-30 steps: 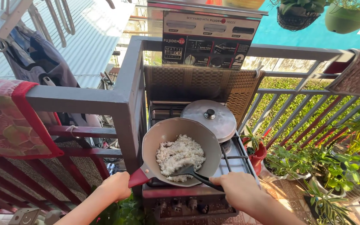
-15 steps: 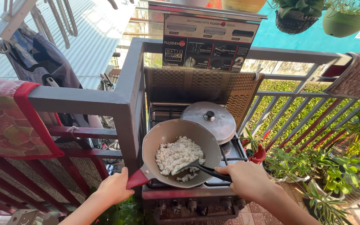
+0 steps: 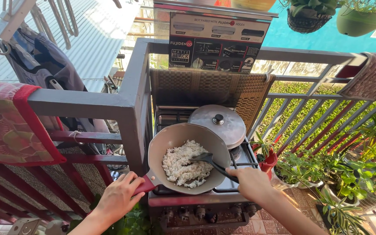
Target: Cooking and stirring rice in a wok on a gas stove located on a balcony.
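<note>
- A flat cardboard box (image 3: 218,41) stood upright on the top rail behind the stove; dark panel w/ white lettering, small product photos and a light strip along its upper part. No other pkgs or signs in view.
- A grey wok-style pan (image 3: 189,157) sat on the front-left burner of the gas stove (image 3: 205,204), tilted a bit toward the person. Smooth matte inside, rounded wall, red handle (image 3: 144,186) at its lower left.
- White rice (image 3: 183,164) lay clumped in the pan's middle and near side; grainy, lumpy, bare pan around it at the far wall.
- Left hand (image 3: 118,198) was clamped round the red handle, fingers curled over it.
- Right hand (image 3: 251,182) gripped the black handle of a black spatula (image 3: 209,160); its blade rested on the rice at the pile's right edge.
- Hands were well apart, one each side of the pan.
- A domed metal lid (image 3: 218,125) w/ a black knob, shiny, covered the pot on the back-right burner, just beside the pan and touching or nearly touching its rim.
- A brown woven mat (image 3: 205,89) hung behind the stove as a backing; coarse basket-like texture.
- Grey metal railing (image 3: 109,104) framed the corner, w/ red bars lower down.
- A patterned red-edged cloth (image 3: 9,126) draped over the rail at left; a knobbly pinkish towel (image 3: 375,76) over the rail at right.
- Potted green plants (image 3: 340,174) stood on the tiled floor at right; hanging planters (image 3: 362,17) at the top.
</note>
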